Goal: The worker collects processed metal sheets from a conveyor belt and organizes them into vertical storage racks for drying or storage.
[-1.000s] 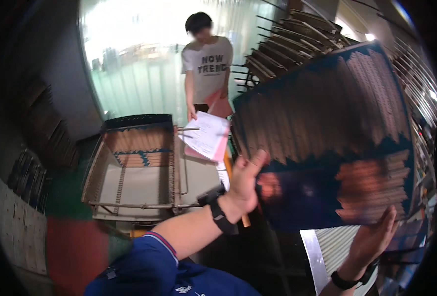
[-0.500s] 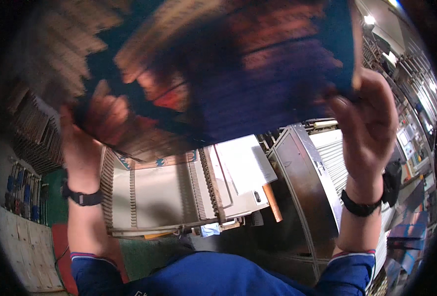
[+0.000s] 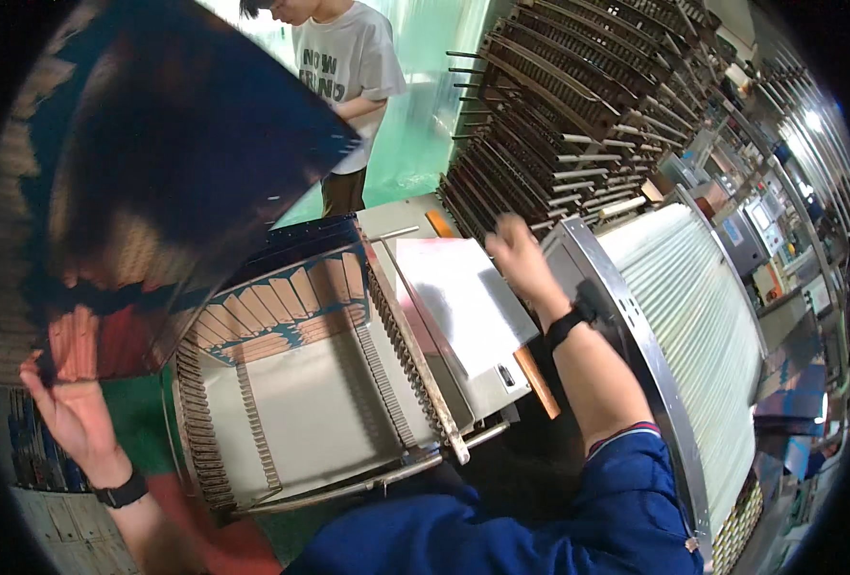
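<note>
A large, shiny dark-blue panel with copper-coloured patterns, like a circuit board panel (image 3: 185, 144), tilts across the upper left. My left hand (image 3: 75, 417) holds it at its lower left edge, palm up, the fingertips partly hidden against it. My right hand (image 3: 519, 257) is off the panel, with loosely bent, slightly blurred fingers and nothing visible in them. It hovers beyond the far right corner of a white sheet (image 3: 468, 297). Between my arms stands a slotted rack (image 3: 401, 350) with toothed sides. Patterned copper-and-blue panels (image 3: 286, 307) stand upright at its far end.
A person in a white shirt (image 3: 348, 57) stands beyond the panel. Stacked dark racks (image 3: 559, 105) fill the far right. On the right, a metal-framed machine (image 3: 626, 287) has a bed of pale rollers (image 3: 693, 335). An orange strip (image 3: 537, 383) lies beside the white sheet.
The panel has swung from in front of me to the left, still at my left hand. My right hand has let go of its right edge. The rack's far-end panels and the other person have come into view.
</note>
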